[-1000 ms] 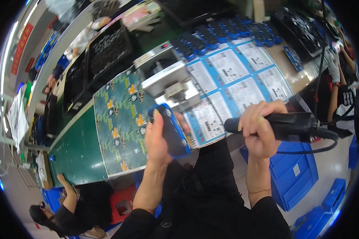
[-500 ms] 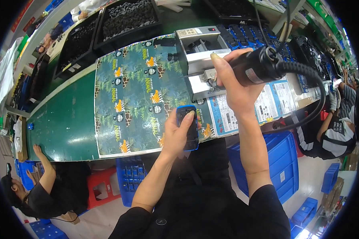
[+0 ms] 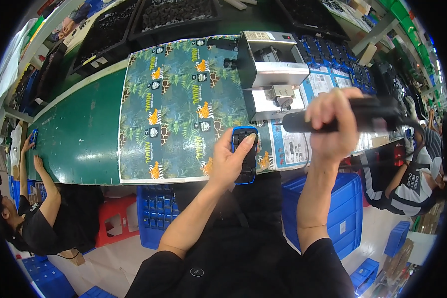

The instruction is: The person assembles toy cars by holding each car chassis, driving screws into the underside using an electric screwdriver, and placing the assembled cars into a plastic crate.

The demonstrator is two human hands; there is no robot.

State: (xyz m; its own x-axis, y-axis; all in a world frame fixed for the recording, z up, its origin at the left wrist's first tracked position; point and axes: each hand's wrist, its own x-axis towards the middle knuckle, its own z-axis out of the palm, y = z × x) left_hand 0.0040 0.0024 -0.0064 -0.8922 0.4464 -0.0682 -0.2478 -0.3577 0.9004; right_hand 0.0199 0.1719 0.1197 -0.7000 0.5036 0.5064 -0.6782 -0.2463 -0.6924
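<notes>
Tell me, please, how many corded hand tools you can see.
1: the black tool, blurred, in the wearer's right hand. Others may be hidden in the background.

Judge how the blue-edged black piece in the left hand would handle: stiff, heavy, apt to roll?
The blue-edged black piece is probably stiff: its outline shows no visible sag. It seems light enough for one hand, since the left hand alone holds it. Rolling looks unlikely, given its oblong shape.

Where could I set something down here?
Bare green tabletop lies between the patterned sheet and the neighbour's hands; most of that sheet looks free. It's crowded rightward, with the metal machine and blue parts, and behind, with black trays.
</notes>
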